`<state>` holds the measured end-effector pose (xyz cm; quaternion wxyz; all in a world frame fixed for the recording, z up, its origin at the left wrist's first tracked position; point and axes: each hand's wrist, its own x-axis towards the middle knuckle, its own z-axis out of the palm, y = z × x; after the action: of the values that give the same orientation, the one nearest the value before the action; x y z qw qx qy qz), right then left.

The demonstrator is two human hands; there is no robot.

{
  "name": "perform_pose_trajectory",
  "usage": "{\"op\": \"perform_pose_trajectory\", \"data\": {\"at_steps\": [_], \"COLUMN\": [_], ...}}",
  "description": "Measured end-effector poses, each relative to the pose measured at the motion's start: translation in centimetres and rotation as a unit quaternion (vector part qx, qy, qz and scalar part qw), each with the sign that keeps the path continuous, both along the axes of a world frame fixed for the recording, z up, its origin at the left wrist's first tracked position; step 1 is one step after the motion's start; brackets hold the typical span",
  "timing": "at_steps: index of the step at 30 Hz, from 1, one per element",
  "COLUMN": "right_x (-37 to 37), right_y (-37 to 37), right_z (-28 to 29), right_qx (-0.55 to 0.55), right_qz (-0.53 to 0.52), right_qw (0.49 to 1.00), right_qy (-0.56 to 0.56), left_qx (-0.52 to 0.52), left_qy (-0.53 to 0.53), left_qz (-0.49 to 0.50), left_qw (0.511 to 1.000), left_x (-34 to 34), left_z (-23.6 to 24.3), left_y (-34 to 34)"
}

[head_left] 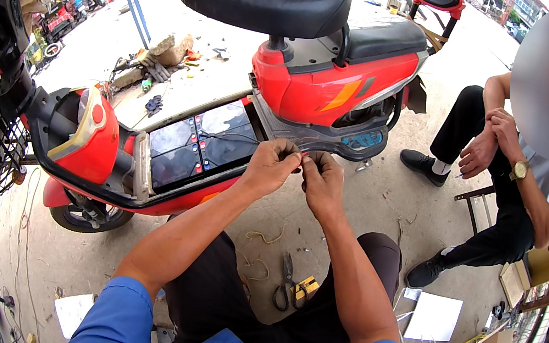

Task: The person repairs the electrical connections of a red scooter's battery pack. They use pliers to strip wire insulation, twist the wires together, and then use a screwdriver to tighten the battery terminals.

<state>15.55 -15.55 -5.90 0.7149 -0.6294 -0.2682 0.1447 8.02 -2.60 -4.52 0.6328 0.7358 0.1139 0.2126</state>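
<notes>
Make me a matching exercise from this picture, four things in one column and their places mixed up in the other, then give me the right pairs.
Things
1. Scissors
2. Batteries
3. Watch
4. Left hand

Places
A. On the arm of the seated person
B. Close to the right hand
C. On the ground, between the wearer's legs
D. In the open floor of the scooter

Right pairs: 1-C, 2-D, 3-A, 4-B.
</notes>
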Motion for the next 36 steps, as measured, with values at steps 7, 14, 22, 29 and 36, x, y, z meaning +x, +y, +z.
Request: {"op": "perform_pose_trajectory", "data": {"at_steps": [7,14,22,29,36], "right_x": [-0.2,-0.2,0.0,0.0,0.0], "right_y": [0.2,0.1,0.1,-0.2,0.0], "right_z": [0.3,0.4,0.3,0.3,0.1], "right_qx": [0.028,0.035,0.045,0.025,0.006], "right_qz": [0.02,0.025,0.035,0.022,0.007], "right_qw": [0.996,0.994,0.992,0.996,1.0], "right_qy": [0.081,0.098,0.108,0.087,0.021], "left_qx": [-0.018,-0.036,-0.03,-0.019,-0.011], "left_qy": [-0.027,-0.021,-0.026,-0.012,-0.011], "left_qz": [-0.006,-0.005,-0.019,-0.008,-0.014], "left_qw": [0.999,0.999,0.999,1.0,1.0], "left_x": [0.1,0.3,0.2,-0.1,0.0], "left_z": [-0.4,-0.4,-0.6,0.3,-0.4], "left_y": [-0.2,-0.4,-0.4,-0.7,-0.2]}}
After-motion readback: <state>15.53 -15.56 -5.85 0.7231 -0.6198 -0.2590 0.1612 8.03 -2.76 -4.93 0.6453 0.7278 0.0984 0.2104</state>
